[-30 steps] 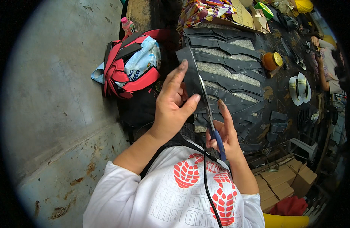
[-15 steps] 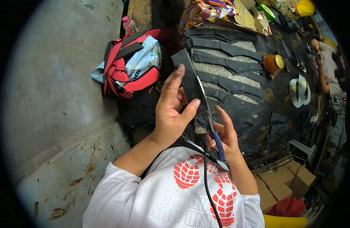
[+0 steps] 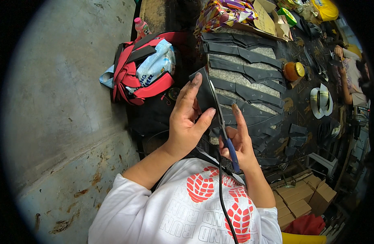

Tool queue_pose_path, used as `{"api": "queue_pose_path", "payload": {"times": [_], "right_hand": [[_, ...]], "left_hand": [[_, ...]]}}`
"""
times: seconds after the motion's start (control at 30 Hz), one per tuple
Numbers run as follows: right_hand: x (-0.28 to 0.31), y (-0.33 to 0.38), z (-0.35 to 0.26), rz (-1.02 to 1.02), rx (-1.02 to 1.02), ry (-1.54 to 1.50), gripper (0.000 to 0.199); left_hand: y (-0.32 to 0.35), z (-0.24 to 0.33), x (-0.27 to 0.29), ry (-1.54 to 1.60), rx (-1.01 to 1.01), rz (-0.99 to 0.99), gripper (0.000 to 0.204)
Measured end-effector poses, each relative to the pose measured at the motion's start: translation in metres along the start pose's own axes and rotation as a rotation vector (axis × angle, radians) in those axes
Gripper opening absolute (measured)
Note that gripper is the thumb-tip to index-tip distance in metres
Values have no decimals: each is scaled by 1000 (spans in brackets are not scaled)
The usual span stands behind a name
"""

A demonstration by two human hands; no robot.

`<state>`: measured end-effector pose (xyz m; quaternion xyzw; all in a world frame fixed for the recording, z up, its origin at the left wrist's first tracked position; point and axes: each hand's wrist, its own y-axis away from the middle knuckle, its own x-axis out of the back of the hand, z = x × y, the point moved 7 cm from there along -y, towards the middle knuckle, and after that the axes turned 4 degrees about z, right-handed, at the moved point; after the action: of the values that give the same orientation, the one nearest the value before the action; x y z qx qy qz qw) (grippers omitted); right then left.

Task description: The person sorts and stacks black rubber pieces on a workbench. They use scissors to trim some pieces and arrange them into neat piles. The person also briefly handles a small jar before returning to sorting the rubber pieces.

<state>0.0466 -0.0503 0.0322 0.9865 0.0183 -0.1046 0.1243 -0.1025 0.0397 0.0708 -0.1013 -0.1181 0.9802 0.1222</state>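
Note:
My left hand [image 3: 185,122] grips a flat black leather-like piece [image 3: 206,97], its fingers behind and thumb along the near side. My right hand [image 3: 244,148] holds scissors [image 3: 231,153] by their blue handles, with the index finger stretched out beside them. The long metal blades point away from me and lie along the piece's right edge. Whether the blades are parted there is hard to make out. Beyond my hands, several black cut strips [image 3: 246,72] lie in overlapping rows on a speckled grey board [image 3: 262,52].
Left of the strips is a heap of red and black straps [image 3: 128,73] with a light blue bag [image 3: 157,61]; a pink-capped bottle [image 3: 141,27] stands behind. An orange jar [image 3: 293,71] is at the right. Cardboard boxes [image 3: 298,195] sit lower right. Another person [image 3: 351,77] works at far right.
The black piece has come down and toward me, so less of it stands above my left fingertips. The scissors remain along its right edge. The whole view has shifted slightly.

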Motion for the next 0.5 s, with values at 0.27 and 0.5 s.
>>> {"api": "queue_pose_path", "payload": {"times": [0.27,0.5], "right_hand": [[-4,7,4,-27,-119,-42,111],[-7,-5,-5,-40,-38,26,118]], "left_hand": [[5,-7,2,148,61,34,74],[5,-4,5,84,12,70,74]]}}
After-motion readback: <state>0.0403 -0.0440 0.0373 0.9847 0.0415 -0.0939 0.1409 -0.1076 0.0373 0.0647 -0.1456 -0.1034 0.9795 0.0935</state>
